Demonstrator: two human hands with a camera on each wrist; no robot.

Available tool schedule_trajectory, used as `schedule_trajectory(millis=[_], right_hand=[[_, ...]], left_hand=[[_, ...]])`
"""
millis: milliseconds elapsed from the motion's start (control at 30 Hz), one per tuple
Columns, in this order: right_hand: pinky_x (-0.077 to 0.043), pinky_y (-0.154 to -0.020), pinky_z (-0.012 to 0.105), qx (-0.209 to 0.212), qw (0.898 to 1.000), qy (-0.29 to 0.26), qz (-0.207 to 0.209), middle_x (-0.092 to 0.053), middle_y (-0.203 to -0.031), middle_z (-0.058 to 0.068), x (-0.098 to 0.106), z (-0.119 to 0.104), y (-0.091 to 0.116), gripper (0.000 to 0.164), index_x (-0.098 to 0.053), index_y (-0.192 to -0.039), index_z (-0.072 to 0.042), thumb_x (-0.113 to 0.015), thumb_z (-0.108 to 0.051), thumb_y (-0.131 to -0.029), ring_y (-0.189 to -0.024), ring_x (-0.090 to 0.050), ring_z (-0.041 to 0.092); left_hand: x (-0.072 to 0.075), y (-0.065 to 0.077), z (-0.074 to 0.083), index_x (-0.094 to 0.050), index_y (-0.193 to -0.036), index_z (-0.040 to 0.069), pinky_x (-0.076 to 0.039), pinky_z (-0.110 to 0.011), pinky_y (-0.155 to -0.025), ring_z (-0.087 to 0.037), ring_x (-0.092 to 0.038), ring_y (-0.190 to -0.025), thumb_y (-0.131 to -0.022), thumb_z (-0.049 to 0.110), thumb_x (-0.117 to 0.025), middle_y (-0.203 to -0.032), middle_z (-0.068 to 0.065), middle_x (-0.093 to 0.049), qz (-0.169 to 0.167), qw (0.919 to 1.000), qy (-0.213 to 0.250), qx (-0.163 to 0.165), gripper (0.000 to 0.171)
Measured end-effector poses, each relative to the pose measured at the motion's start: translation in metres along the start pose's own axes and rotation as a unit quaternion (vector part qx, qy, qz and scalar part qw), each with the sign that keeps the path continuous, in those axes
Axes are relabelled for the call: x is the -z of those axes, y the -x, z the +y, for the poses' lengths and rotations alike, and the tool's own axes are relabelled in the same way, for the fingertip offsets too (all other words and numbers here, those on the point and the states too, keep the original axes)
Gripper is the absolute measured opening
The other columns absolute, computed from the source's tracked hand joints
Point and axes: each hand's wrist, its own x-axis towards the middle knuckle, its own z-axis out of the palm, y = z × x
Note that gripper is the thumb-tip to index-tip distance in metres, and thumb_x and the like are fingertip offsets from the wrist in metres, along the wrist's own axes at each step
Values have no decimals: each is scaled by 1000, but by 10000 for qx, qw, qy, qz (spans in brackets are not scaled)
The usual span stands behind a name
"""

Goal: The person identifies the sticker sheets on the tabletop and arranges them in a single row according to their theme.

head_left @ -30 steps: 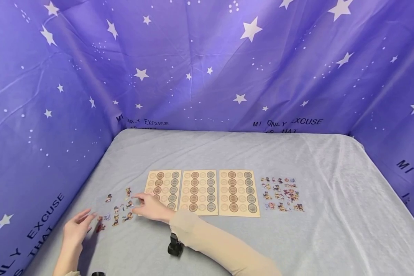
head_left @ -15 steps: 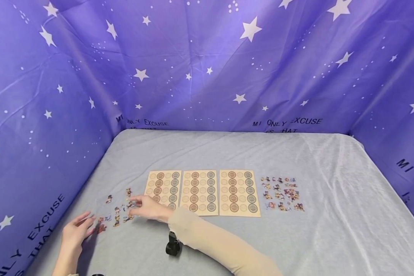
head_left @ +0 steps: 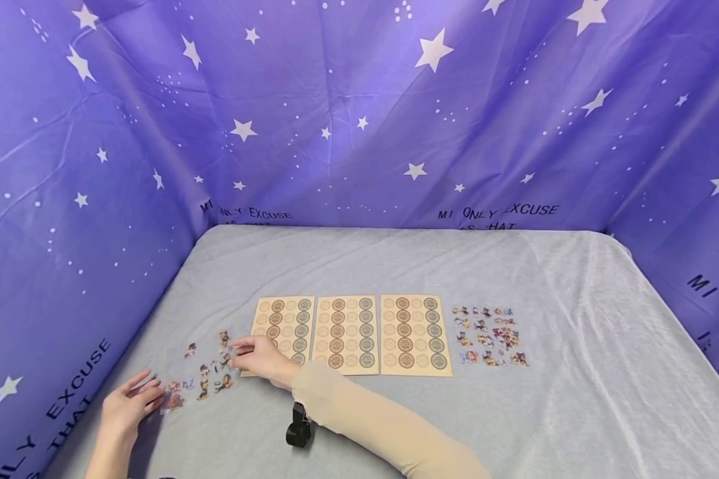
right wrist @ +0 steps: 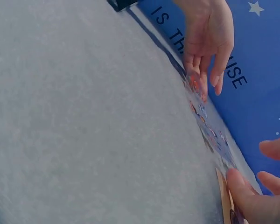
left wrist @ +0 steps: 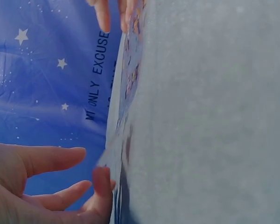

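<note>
A clear sticker sheet (head_left: pixel 204 382) with small colourful cartoon figures lies at the left of the grey cloth. My left hand (head_left: pixel 127 402) is at its left edge, fingers loosely bent; in the right wrist view, the left fingertips (right wrist: pixel 204 91) touch that edge while the thumb stands apart. At the sheet's right side is my right hand (head_left: pixel 263 359), thumb and index finger spread, above the first beige card's lower left part. In the right wrist view the right thumb (right wrist: pixel 238 184) is close to the sheet's edge; whether it touches cannot be told.
Three beige cards with rows of printed circles, left (head_left: pixel 271 313), middle (head_left: pixel 346 309) and right (head_left: pixel 415 309), lie side by side. Another clear sticker sheet (head_left: pixel 491 338) lies right of them. A black wrist device (head_left: pixel 298 432) hangs below my right sleeve. Purple star curtains (head_left: pixel 359 100) surround the table.
The left sticker sheet has shifted slightly toward me. My left hand has come a little closer to me along with it; my right hand has barely moved.
</note>
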Motion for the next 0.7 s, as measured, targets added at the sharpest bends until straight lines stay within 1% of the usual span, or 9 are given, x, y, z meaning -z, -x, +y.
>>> schedule_trajectory(millis=[100, 167, 200, 267, 300, 333, 433, 600, 700], right_hand=[[-51, -65, 17, -86, 9997, -207, 70, -61, -92, 11, -1, 1, 0, 39, -58, -112, 4, -56, 11, -74, -75, -58, 9], [-52, -64, 19, -159, 9991, -388, 103, -62, -87, 12, -2, 2, -1, 40, -57, -112, 5, -54, 14, -73, -72, -61, 15], [-53, -64, 20, -212, 9985, -482, 126, -62, -85, 11, -3, 2, -1, 41, -57, -112, 6, -54, 16, -72, -73, -62, 18], [-54, -64, 22, -298, 9968, -729, 158, -60, -80, 12, -4, 3, -1, 43, -55, -113, 7, -52, 19, -72, -74, -64, 25], [-54, -63, 23, -328, 9961, -798, 174, -60, -79, 12, -5, 3, -1, 43, -55, -113, 7, -52, 20, -72, -76, -64, 28], [-54, -63, 23, -352, 9955, -855, 196, -59, -78, 12, -5, 3, -1, 43, -55, -113, 8, -51, 21, -72, -76, -64, 30], [-54, -63, 24, -363, 9947, -926, 265, -59, -78, 14, -5, 2, 2, 43, -54, -114, 8, -51, 21, -73, -77, -63, 31], [-54, -62, 25, -322, 9952, -790, 481, -62, -80, 17, -3, 0, 8, 43, -55, -115, 5, -53, 18, -75, -72, -64, 24], [-54, -61, 25, -369, 9935, -856, 657, -63, -79, 15, 0, -1, 10, 43, -55, -116, 3, -54, 16, -75, -70, -63, 20]], left_hand=[[2, -1, -1, -24, -136, -5, -52, -17, -62, 4, -58, -64, -78, -7, -57, -64, 20, -59, -172, 9995, 235, 99, 66], [3, -2, -2, -38, -129, 9, -52, -17, -63, 3, -59, -65, -77, -7, -59, -64, 17, -62, -252, 9985, 453, 155, 58], [3, -2, -3, -43, -123, 14, -52, -18, -63, 2, -60, -65, -77, -7, -60, -65, 16, -63, -310, 9980, 546, 120, 53], [4, -2, -6, -55, -103, 21, -52, -18, -62, -1, -61, -65, -76, -8, -60, -66, 12, -64, -442, 9953, 860, 54, 40], [4, -3, -6, -59, -93, 25, -52, -19, -61, -2, -62, -65, -76, -8, -60, -66, 11, -65, -529, 9936, 998, 49, 37], [4, -2, -6, -59, -82, 29, -52, -18, -61, -2, -62, -66, -76, -8, -60, -67, 10, -65, -615, 9921, 1093, 19, 38], [3, -1, -6, -63, -73, 35, -52, -18, -59, -3, -62, -65, -78, -7, -59, -68, 10, -66, -850, 9880, 1287, 2, 42], [0, 4, 1, -64, -72, 37, -52, -19, -61, -4, -62, -66, -80, -1, -60, -70, 10, -66, -1012, 9864, 1295, 51, 39], [-3, 8, 5, -65, -75, 36, -53, -20, -62, -6, -62, -67, -81, 0, -60, -72, 8, -66, -1209, 9821, 1443, -73, 36]])
